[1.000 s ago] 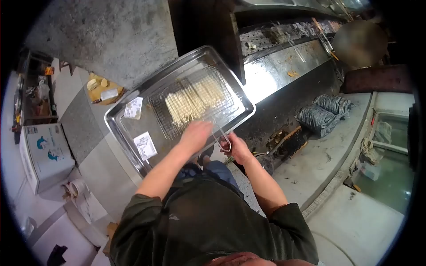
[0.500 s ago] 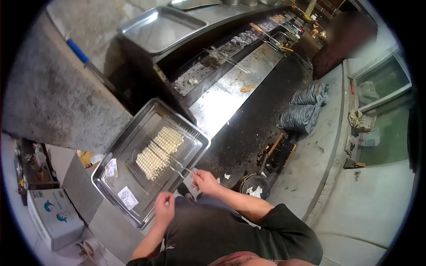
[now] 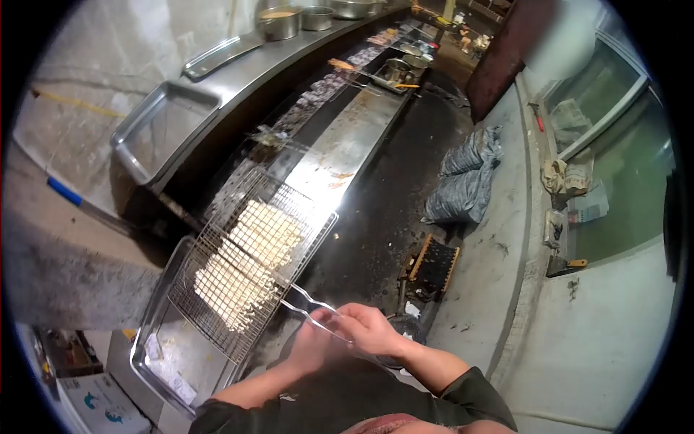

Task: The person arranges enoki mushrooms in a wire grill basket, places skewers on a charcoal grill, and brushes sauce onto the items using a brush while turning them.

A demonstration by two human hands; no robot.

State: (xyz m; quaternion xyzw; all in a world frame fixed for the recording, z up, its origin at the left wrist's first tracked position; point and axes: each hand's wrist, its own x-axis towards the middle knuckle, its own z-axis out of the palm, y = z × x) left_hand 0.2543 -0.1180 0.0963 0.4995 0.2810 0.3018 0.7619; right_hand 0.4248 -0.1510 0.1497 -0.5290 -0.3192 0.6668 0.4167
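Observation:
A wire grill basket (image 3: pixel 249 260) with pale bundles of food (image 3: pixel 246 264) between its grids is held up above the metal tray (image 3: pixel 148 362). Its long wire handle reaches back to both hands. My right hand (image 3: pixel 365 329) is closed round the handle's end. Beside it on the left, my left hand (image 3: pixel 314 340) touches the handle with bent fingers; part of it is blurred and dim. Two paper slips (image 3: pixel 173 380) lie in the tray.
Beyond the basket runs a long charcoal grill (image 3: pixel 318 94) with a steel ledge (image 3: pixel 347 145). An empty tray (image 3: pixel 163 126) and pots (image 3: pixel 280 23) stand behind it. Grey sacks (image 3: pixel 463 184) and a black rack (image 3: pixel 436 265) lie on the right.
The basket has risen out of the tray and come nearer, towards the grill. My left hand has moved from beside the tray to the handle. The view has turned towards the grill.

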